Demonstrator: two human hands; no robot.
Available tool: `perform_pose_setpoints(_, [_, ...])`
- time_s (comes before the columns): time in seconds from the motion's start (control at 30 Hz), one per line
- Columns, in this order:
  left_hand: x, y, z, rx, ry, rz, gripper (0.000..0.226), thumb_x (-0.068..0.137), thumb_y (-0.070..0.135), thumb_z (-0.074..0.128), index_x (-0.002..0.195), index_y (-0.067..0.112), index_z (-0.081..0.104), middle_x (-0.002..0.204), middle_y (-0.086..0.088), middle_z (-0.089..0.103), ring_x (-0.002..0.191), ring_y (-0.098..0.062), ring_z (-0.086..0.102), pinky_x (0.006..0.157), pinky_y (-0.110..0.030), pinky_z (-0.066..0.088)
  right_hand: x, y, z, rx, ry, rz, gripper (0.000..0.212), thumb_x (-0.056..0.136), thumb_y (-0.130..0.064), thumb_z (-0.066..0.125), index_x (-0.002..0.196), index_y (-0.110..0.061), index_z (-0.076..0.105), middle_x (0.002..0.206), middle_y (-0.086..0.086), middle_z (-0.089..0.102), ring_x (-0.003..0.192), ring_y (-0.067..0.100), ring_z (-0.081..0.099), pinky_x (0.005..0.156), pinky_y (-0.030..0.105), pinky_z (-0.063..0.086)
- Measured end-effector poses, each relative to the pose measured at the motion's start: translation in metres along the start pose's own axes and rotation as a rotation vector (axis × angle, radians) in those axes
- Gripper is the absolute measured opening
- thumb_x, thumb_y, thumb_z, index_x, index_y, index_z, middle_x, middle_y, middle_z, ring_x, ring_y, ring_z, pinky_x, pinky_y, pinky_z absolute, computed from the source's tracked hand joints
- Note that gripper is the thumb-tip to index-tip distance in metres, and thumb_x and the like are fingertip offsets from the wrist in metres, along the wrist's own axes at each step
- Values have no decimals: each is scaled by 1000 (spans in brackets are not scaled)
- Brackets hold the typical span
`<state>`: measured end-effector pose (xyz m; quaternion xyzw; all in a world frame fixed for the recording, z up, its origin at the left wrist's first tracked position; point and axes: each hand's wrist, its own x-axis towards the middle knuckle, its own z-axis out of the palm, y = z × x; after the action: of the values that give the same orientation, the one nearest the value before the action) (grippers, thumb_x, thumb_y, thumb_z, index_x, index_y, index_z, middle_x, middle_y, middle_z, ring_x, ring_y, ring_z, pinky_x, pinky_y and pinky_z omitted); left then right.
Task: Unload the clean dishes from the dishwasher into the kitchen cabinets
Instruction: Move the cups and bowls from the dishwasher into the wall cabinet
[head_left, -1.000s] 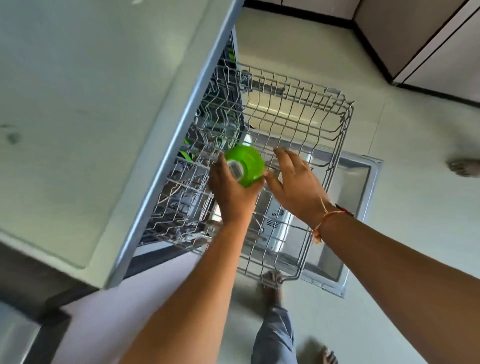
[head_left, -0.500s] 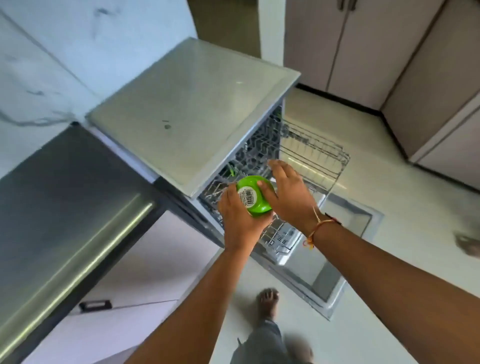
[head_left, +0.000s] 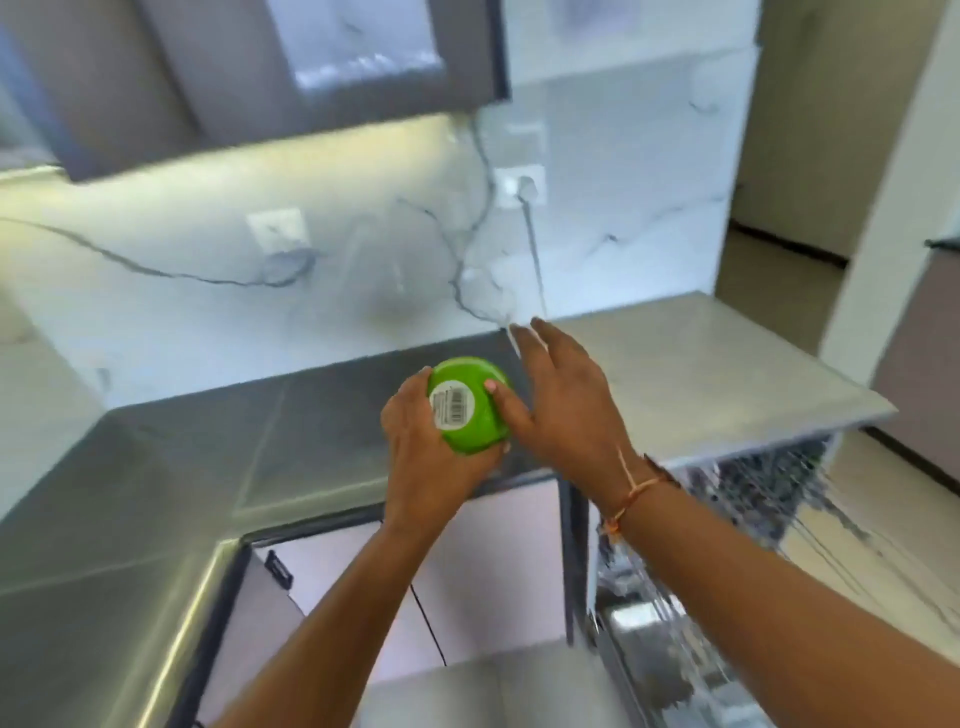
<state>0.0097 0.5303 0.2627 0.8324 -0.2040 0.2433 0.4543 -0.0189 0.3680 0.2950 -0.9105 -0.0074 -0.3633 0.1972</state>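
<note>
The bowl (head_left: 483, 431) is bright lime green, and the sticker (head_left: 453, 410) on its base is white, printed with black bars and small dark lettering. The thread (head_left: 636, 488) round my right wrist is orange. The surface (head_left: 208, 441) is dark grey, crossed by thin paler lines; the dishwasher (head_left: 701, 374) has a lighter, plain grey top. The wall (head_left: 182, 244) is white marble veined in dark grey, with a white socket (head_left: 519, 184). The cabinet doors (head_left: 353, 571) are pale pinkish lilac, their handle (head_left: 278, 569) black. The wall cabinet (head_left: 156, 78) is mid grey.
</note>
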Motion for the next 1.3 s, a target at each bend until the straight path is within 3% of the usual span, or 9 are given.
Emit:
perform_pose_setpoints(0.3, [42,-40,-189,183,406,-35,110,49,44,92,140,18,38,124,17,39,120,-6,33,95,-25,33,82,-170,34,211,66,-344,69,97,-64,34,150,-19,38,155,10,38,142,27,36,112,43,37])
perform_pose_setpoints(0.47, [77,-65,-263,252,544,-58,113,54,45,92,146,17,32,139,1,41,133,-18,31,106,-38,39,124,-246,43,429,200,-296,78,95,-60,40,151,-7,30,153,13,40,140,27,39,114,37,33])
perform_pose_setpoints(0.73, [238,-125,-337,210,528,19,112,56,45,92,147,15,33,142,-3,38,132,-23,32,106,-28,32,192,-322,63,635,365,-367,73,95,-61,41,153,-22,22,159,-4,29,145,11,30,115,25,31])
perform_pose_setpoints(0.87, [336,-159,-348,126,463,17,115,53,42,94,147,12,35,141,-8,33,131,-26,35,107,-27,35,220,-333,84,657,455,-331,68,98,-54,41,155,-34,9,161,-16,20,144,-9,19,114,9,22])
perform_pose_setpoints(0.97, [397,-181,-347,109,392,-22,118,51,45,94,147,11,34,142,-9,32,133,-26,36,110,-29,36,220,-335,83,516,500,-339,70,99,-47,40,157,-26,8,165,-6,13,151,7,15,120,21,20])
perform_pose_setpoints(1.03, [429,-196,-347,150,340,-25,116,52,48,93,145,10,36,141,-11,34,132,-28,37,110,-31,36,212,-344,81,116,622,-420,75,97,-45,46,156,-7,18,165,15,5,153,29,5,123,41,13])
perform_pose_setpoints(1.1, [451,-209,-347,188,333,-23,108,52,50,92,139,11,42,138,-13,39,130,-30,40,107,-33,37,195,-363,86,-93,658,-574,73,94,-45,51,151,-5,31,164,18,8,152,33,3,122,47,11])
perform_pose_setpoints(1.2, [470,-223,-348,194,300,-43,107,49,56,87,136,10,44,139,-14,40,130,-33,40,106,-35,36,194,-394,117,-136,453,-710,66,95,-45,46,151,-12,39,163,8,21,153,26,13,122,44,17])
perform_pose_setpoints(1.3, [483,-225,-352,195,260,-29,112,45,65,72,136,6,43,137,-16,42,130,-33,40,106,-36,35,241,-403,162,-200,321,-593,65,96,-38,48,152,-8,35,161,13,26,151,29,20,121,45,24])
